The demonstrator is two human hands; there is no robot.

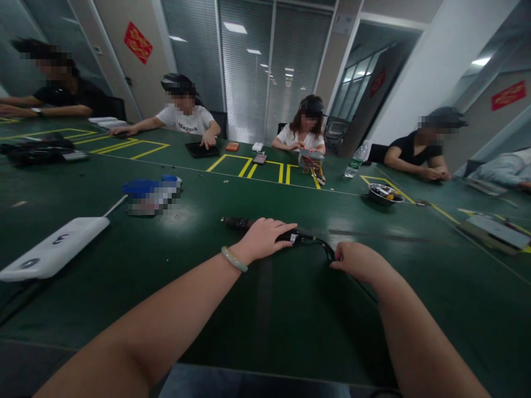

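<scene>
R hand (357, 262) pinching cable (326, 247); L hand (263, 240) gripping corded tool (236, 223); steel bowl (379, 200) holds parts (384, 191).

The left hand (263, 240) lies on top of a black tool (236, 223), and a black cord (321, 246) runs from it. A pale bangle (233, 259) sits on that wrist. The right hand (357, 262) is just beside the cord. They are on a green table (269, 331). A white box (53, 249) lies to the left. Farther off are a bottle (355, 160) and a metal bowl (384, 193). 4 people sit across the table, and 1 in a white shirt (185, 119) has a hand on a black pad (202, 149).
</scene>
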